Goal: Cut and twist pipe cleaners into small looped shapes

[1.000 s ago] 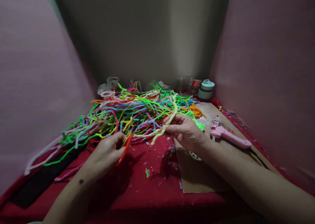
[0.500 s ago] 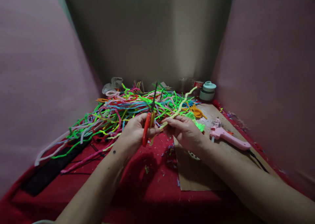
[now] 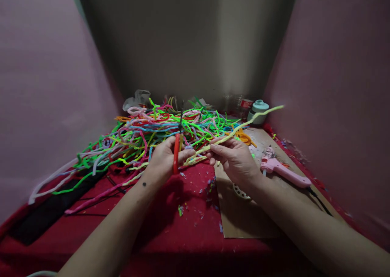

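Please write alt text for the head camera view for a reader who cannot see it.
Over a red tabletop, the left hand grips red-handled scissors while the right hand pinches a pale yellow pipe cleaner that stretches up to the right. A tangled heap of colourful pipe cleaners lies behind, and a pink glue gun rests on cardboard at right.

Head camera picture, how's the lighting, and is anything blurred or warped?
Head view: dim light, the near red cloth in shadow; the walls bow outward toward the edges; the yellow pipe cleaner smears at its far tip; left hand with scissors and right hand fairly sharp.
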The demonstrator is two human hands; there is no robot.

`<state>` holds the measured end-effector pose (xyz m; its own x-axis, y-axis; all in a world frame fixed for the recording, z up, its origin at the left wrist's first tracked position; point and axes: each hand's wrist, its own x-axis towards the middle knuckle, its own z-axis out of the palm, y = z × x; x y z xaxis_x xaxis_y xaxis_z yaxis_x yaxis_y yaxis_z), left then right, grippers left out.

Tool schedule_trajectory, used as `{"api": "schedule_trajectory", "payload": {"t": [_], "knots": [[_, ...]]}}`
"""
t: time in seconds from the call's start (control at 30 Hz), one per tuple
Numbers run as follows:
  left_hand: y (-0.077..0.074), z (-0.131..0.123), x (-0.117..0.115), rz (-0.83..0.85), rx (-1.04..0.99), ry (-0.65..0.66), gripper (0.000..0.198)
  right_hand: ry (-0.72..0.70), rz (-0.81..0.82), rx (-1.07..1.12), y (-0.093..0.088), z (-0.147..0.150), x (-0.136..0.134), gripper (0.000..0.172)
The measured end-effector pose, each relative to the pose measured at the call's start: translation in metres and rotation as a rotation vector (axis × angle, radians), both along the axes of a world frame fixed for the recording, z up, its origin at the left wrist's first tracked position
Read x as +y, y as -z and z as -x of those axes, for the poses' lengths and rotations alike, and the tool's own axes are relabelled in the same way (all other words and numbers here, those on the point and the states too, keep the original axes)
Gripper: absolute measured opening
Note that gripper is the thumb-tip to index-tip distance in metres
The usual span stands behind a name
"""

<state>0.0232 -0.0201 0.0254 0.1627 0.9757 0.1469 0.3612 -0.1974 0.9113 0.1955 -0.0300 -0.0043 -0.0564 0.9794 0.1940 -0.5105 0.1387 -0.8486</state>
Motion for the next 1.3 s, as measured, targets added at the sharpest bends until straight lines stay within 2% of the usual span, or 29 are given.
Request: {"api": "schedule_trajectory", "payload": {"t": [0.07, 0.17, 0.27, 0.4, 0.73, 1.03, 1.3], "knots": [[0.0, 0.007, -0.002, -0.143, 0.167, -0.049, 0.03, 0.066, -0.065, -0.037, -0.003, -0.001, -0.002, 0.011], [0.003, 0.013, -0.006, -0.284, 0.482, 0.114, 0.017, 0.154, -0.109, -0.102, -0.008, -0.001, -0.004, 0.009], [0.007, 0.01, -0.011, -0.296, 0.81, 0.222, 0.004, 0.196, -0.097, -0.115, -0.011, -0.003, -0.004, 0.01], [0.01, 0.005, -0.014, -0.272, 1.05, 0.208, 0.006, 0.174, -0.081, -0.075, -0.011, -0.005, -0.001, 0.01], [0.014, 0.01, -0.014, -0.255, 1.162, 0.24, 0.009, 0.134, -0.104, -0.004, -0.006, -0.004, 0.004, 0.012], [0.016, 0.009, -0.014, -0.251, 1.129, 0.266, 0.012, 0.108, -0.097, -0.006, -0.004, -0.005, 0.004, 0.013], [0.017, 0.006, -0.016, -0.207, 1.14, 0.23, 0.014, 0.091, -0.048, -0.003, -0.006, -0.006, 0.006, 0.01]]}}
